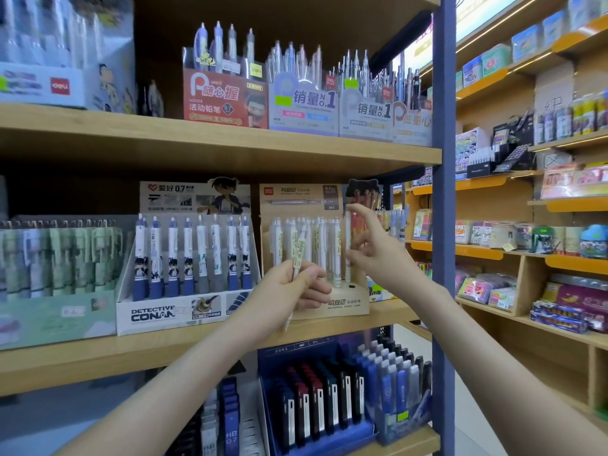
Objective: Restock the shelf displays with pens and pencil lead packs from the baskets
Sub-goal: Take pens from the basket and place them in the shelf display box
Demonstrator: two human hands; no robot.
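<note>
- Head view: two bare arms are raised to the middle shelf (197, 353), in front of a beige display stand (342, 304) of white mechanical pencils.
- A small bunch of white pencils (297, 268) is held upright in the left hand (292, 291); the fingers are closed around the barrels, and the tips stick out below the fist.
- One white pencil (348, 245) is pinched by the right hand (368, 245) between thumb and forefinger, at the right end of the stand's row; the other fingers are spread loose.
- It cannot be told whether this pencil is already seated in its hole or only just above it.
- An empty hole (352, 286) is seen in the stand's base, just beside the right hand.
- The step in hand is judged to be the filling of this stand, one pencil at a time, from the bunch in the left hand.
- For the next move, the pinched pencil is probably to be pushed down straight and released; then another one is to be taken from the bunch and aimed at the free hole.
- No basket is visible in this view.
</note>
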